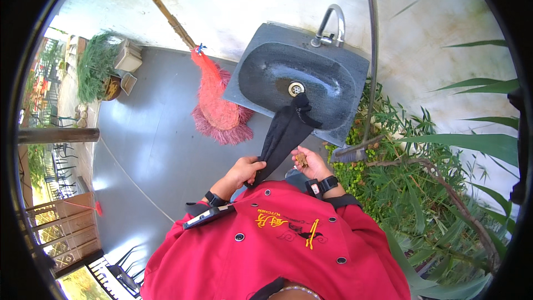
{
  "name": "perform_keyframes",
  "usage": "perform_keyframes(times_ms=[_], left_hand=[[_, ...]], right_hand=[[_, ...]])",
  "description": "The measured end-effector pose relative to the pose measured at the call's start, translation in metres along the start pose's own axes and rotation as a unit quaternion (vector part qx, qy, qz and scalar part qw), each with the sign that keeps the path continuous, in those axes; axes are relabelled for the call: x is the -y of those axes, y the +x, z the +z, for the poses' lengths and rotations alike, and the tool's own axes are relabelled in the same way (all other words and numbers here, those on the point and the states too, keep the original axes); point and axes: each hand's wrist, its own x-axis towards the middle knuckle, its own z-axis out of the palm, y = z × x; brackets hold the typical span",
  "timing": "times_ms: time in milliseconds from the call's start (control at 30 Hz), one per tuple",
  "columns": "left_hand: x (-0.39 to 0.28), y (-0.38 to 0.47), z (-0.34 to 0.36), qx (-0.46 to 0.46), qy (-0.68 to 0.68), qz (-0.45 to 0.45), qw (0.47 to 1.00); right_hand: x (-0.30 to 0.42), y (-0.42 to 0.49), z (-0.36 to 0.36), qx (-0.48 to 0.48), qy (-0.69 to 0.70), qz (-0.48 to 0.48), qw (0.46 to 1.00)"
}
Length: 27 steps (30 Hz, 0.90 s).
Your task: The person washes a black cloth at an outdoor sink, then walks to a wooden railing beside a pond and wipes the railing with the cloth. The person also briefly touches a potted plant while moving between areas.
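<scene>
A dark grey stone sink (239, 85) with a chrome tap (333, 23) and a round metal drain (296, 88) is fixed to the wall before me. My left hand (245, 171) pinches the near end of a black cloth (281, 137), which stretches over the sink's front edge with its crumpled far end in the basin beside the drain. My right hand (310, 164), to the right of the cloth, has its fingers curled around a small brown lump (301, 159), whose kind I cannot tell.
A pink-red broom (218, 110) with a bamboo handle leans on the wall left of the sink. Green plants (399, 187) and a bent branch crowd the right side, beside a vertical pipe (372, 50). A wooden post (58, 135) and a potted plant (98, 66) are at the left.
</scene>
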Motion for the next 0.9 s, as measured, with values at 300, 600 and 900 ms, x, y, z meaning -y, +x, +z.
perform_keyframes(times_ms=[300, 600, 900], left_hand=[[0.08, -0.028, -0.109, 0.012, -0.018, 0.204, 0.979], [0.201, -0.065, -0.28, 0.063, -0.475, 0.188, 0.858], [0.312, -0.204, -0.374, -0.178, -0.721, 0.413, 0.528]], right_hand=[[-0.036, 0.043, 0.113, -0.047, 0.081, -0.052, 0.994], [-0.205, 0.087, 0.362, 0.158, -0.127, 0.164, 0.965], [-0.362, 0.115, 0.493, 0.202, -0.295, 0.345, 0.868]])
